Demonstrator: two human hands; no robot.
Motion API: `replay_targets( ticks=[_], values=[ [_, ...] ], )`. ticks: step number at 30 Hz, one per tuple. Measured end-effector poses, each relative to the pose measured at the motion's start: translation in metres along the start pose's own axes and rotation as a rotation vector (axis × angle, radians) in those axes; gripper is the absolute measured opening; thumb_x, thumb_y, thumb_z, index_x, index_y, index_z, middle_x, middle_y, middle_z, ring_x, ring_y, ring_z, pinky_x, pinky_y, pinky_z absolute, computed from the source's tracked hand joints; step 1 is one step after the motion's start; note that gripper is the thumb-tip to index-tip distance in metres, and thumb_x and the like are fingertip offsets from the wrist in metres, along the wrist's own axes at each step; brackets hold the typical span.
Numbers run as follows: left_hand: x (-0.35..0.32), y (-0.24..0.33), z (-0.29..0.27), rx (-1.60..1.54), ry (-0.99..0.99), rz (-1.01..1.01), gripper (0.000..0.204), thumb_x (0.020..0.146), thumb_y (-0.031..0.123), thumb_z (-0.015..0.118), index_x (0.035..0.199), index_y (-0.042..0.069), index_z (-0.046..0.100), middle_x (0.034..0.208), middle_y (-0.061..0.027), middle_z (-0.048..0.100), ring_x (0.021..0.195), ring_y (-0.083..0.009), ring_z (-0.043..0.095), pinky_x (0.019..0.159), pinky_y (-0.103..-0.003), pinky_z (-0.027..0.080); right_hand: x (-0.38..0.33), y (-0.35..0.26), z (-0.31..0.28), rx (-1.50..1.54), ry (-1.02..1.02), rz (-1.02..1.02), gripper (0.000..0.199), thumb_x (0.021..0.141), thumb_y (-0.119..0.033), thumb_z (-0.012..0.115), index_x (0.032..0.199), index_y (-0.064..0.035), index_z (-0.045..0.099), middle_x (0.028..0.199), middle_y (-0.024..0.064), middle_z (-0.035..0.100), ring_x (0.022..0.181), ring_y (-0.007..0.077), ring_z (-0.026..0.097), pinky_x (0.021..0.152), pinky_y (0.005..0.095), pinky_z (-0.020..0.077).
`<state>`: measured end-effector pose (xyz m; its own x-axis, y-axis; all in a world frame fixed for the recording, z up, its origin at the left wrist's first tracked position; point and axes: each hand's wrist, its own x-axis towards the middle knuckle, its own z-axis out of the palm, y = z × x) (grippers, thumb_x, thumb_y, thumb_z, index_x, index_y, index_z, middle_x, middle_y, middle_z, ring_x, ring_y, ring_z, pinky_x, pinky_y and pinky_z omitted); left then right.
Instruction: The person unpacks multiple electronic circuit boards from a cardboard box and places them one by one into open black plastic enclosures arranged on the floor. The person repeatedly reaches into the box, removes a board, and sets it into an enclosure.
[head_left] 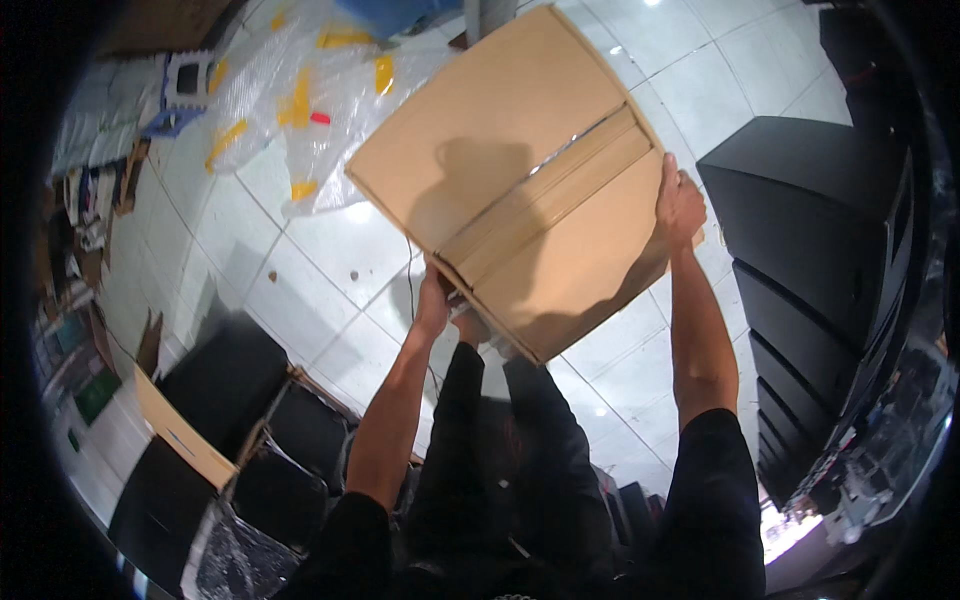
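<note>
A large brown cardboard box (590, 260) is held in front of my legs, turned at an angle. A strip of tape and a narrow slit run across its top between the flaps, and a shadow falls over it. My left hand (435, 300) grips its near left edge, with the fingers partly hidden beneath. On the right side, my right hand (682, 207) clasps the edge with the thumb pointing up along it; the other fingers go out of sight behind the cardboard.
Crumpled bubble wrap (330, 120) with yellow tape lies on the white tiled floor (230, 215) at the far left. Several black cases (800, 210) stand in a row on the right. At the lower left are black cases (225, 370) and an open carton flap (180, 425).
</note>
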<state>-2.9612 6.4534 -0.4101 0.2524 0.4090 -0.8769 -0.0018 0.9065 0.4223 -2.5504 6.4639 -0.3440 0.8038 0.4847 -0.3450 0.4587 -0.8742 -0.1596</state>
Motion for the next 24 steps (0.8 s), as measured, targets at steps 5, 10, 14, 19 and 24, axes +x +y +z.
replay_targets(
  ticks=[5,10,14,19,24],
  values=[
    [-0.034,0.055,0.032,0.456,0.214,0.478,0.093,0.08,0.042,0.072,0.144,-0.003,0.022,0.138,-0.025,0.041,0.118,-0.036,0.051,0.095,-0.041,0.045,-0.025,0.023,0.007,0.032,0.067,0.119,0.077,0.089,-0.069,0.032,0.114,-0.0044,0.065,0.108,0.0216,0.065,0.105,0.0387,0.059,0.091,0.047,0.0433],
    [-0.037,0.113,0.05,1.211,0.43,0.664,0.101,0.071,0.03,0.081,0.145,-0.001,0.021,0.147,-0.0286,0.026,0.123,-0.0445,0.046,0.097,-0.043,0.046,-0.054,0.061,0.02,0.128,0.117,0.288,0.072,0.088,-0.068,0.036,0.109,-0.006,0.067,0.107,0.0205,0.066,0.102,0.0385,0.061,0.088,0.0471,0.0443],
    [-0.003,0.164,0.024,1.362,0.288,0.895,0.089,0.073,0.032,0.077,0.144,0.007,0.029,0.154,-0.0168,0.019,0.129,-0.0408,0.041,0.098,-0.042,0.047,-0.083,0.089,0.029,0.149,0.136,0.386,0.067,0.09,-0.064,0.036,0.108,-0.0075,0.067,0.106,0.0183,0.066,0.099,0.0382,0.061,0.085,0.0468,0.0457],
    [-0.026,0.173,0.085,2.227,-0.166,0.97,0.084,0.07,0.037,0.072,0.142,0.014,0.036,0.154,-0.0051,0.023,0.142,-0.0316,0.019,0.1,-0.043,0.047,-0.117,0.124,0.029,0.162,0.128,0.45,0.065,0.093,-0.061,0.033,0.105,-0.007,0.067,0.101,0.0156,0.066,0.094,0.0387,0.061,0.08,0.0475,0.0461],
    [-0.011,0.186,0.085,2.229,-0.515,1.041,0.074,0.074,0.038,0.068,0.139,0.014,0.043,0.15,-0.0023,0.033,0.14,-0.0288,0.029,0.096,-0.042,0.048,-0.136,0.155,0.039,0.214,0.246,0.515,0.061,0.094,-0.059,0.034,0.1,-0.0076,0.068,0.099,0.0165,0.066,0.09,0.0378,0.061,0.076,0.0476,0.0455]
  ],
)
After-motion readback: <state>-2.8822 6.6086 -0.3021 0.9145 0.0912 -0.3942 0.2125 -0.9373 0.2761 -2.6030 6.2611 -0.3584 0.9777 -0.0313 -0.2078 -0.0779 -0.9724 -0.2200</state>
